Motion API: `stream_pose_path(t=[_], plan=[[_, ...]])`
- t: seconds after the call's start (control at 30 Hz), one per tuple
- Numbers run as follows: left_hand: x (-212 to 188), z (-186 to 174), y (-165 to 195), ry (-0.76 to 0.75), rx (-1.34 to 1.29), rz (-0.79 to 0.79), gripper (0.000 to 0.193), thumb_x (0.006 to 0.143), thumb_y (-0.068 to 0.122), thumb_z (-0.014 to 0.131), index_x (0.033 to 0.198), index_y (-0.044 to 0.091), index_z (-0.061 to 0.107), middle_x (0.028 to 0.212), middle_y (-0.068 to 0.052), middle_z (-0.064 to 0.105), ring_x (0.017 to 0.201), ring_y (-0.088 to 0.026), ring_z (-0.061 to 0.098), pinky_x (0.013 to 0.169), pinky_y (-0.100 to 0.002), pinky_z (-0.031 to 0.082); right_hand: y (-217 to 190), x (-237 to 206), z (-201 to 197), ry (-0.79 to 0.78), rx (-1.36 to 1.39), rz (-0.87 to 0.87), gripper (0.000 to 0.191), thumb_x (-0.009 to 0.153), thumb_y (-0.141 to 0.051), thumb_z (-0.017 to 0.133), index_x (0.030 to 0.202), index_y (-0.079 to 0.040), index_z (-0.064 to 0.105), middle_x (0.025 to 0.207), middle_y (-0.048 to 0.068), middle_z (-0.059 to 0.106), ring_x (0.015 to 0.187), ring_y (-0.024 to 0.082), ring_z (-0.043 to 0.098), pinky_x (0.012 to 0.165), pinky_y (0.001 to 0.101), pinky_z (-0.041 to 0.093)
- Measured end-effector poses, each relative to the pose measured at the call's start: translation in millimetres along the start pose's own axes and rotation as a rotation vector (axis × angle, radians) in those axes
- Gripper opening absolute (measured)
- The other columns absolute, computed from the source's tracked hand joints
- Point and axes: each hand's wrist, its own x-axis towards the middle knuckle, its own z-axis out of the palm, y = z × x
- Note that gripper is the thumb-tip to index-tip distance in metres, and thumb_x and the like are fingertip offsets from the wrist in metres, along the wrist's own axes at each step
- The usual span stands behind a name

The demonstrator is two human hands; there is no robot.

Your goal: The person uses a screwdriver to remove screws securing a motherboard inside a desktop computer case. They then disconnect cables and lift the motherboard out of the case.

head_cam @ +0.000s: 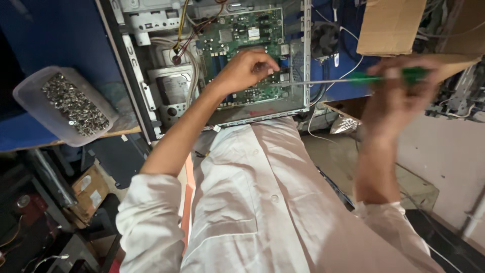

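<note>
Closest in, a white cotton coat (pixel 262 202), creased and buttoned, fills the lower frame, sleeves pushed up to the elbows so both forearms are bare.

Up on the right, the right hand (pixel 399 96) is blurred, clamped around the green plastic handle of a screwdriver (pixel 364 78). The slim steel shaft runs level to the left, its tip pointing toward the open computer case (pixel 298 60), so the tool comes in sideways over the case's rim rather than from above.

Across from it, the left hand (pixel 247 70) sits inside the case, fingers curled down and pinched together on something at the motherboard (pixel 242 35) (too small to tell what). It looks like a steadying grip, right where the shaft is aimed.

The board is green, flat, and crowded with slots and chips; beside it a grey metal hard drive (pixel 174 91) lies in its bay, with red and yellow wires looping above.

Off to the left, on the blue bench (pixel 50 45), a clear plastic tub (pixel 65 106) holds a heap of small shiny screws, within arm's reach.

Farthest back, on the right, a brown cardboard box (pixel 391 25) and a black round fan (pixel 325 38).
</note>
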Motion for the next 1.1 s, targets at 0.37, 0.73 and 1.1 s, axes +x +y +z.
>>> stream_pose_path(t=[0.37,0.73,1.1], plan=[[29.8,99.7,-50.4,-0.309,0.880,0.338,0.012,0.078,0.013,0.067,0.073,0.007,0.076,0.080,-0.018,0.074,0.075,-0.034,0.075,0.064,-0.045,0.059,-20.7,-36.8,-152.3,0.274,-0.008,-0.163,0.032,0.118,-0.020,0.049,0.093,0.000,0.051,0.084,0.011,0.048,0.071,0.019,0.043,0.066,0.0288,0.033],[34.8,115.7,-33.9,-0.447,0.949,0.301,0.009,0.078,0.012,0.068,0.080,0.008,0.076,0.082,-0.015,0.075,0.075,-0.031,0.076,0.063,-0.043,0.060,-39.4,-56.1,-144.1,0.386,-0.043,-0.155,0.030,0.121,-0.008,0.056,0.093,0.001,0.049,0.080,0.012,0.046,0.068,0.018,0.044,0.065,0.0294,0.036],[34.0,110.7,-45.8,-0.533,1.051,0.375,0.015,0.085,0.013,0.065,0.078,0.008,0.077,0.083,-0.013,0.076,0.075,-0.029,0.077,0.061,-0.042,0.060,-32.7,-43.9,-141.2,0.329,-0.092,-0.171,0.021,0.117,-0.010,0.059,0.101,0.002,0.056,0.085,0.015,0.056,0.069,0.021,0.050,0.068,0.0317,0.042]])
